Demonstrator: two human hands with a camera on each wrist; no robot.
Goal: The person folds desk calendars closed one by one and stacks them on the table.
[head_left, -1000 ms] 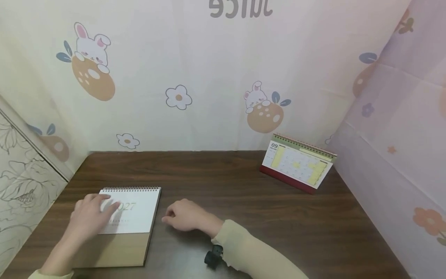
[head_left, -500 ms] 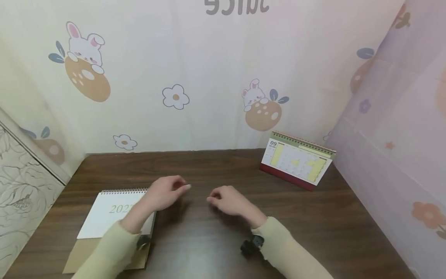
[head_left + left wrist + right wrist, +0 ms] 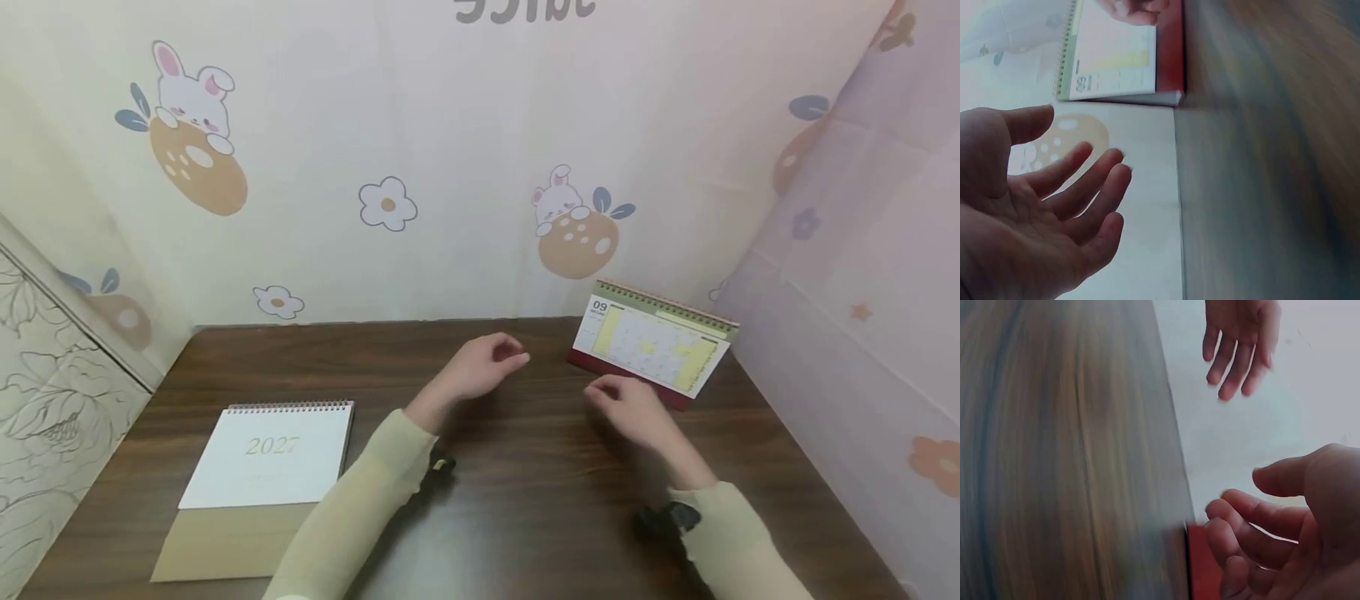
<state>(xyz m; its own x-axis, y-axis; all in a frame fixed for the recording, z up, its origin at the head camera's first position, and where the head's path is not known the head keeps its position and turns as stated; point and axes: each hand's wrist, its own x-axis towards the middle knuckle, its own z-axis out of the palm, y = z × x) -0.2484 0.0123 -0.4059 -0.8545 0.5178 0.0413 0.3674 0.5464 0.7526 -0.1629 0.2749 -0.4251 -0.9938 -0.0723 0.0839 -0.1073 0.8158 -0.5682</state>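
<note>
At the back right of the table stands a spiral-bound desk calendar (image 3: 651, 340) with "09", a green top strip and a dark red base. My right hand (image 3: 633, 408) is in front of its lower edge, holding nothing, with fingers relaxed and slightly bent. To the left of that calendar, my left hand (image 3: 480, 367) hovers over the table, its fingers loosely bent and spread from the thumb. The left wrist view shows the empty left palm (image 3: 1054, 212) facing the calendar's side (image 3: 1119, 56). A white 2027 desk calendar (image 3: 266, 454) on a tan base rests at the left.
The dark wooden table (image 3: 495, 533) reaches back to a curtain (image 3: 465, 125) printed with rabbits and flowers. Another curtain panel (image 3: 885, 275) hangs along the right side, close beside the red-based calendar.
My left hand has left the 2027 calendar and moved right and away from me. My right hand has also moved right, up to the red-based calendar. Both calendars stay in place.
</note>
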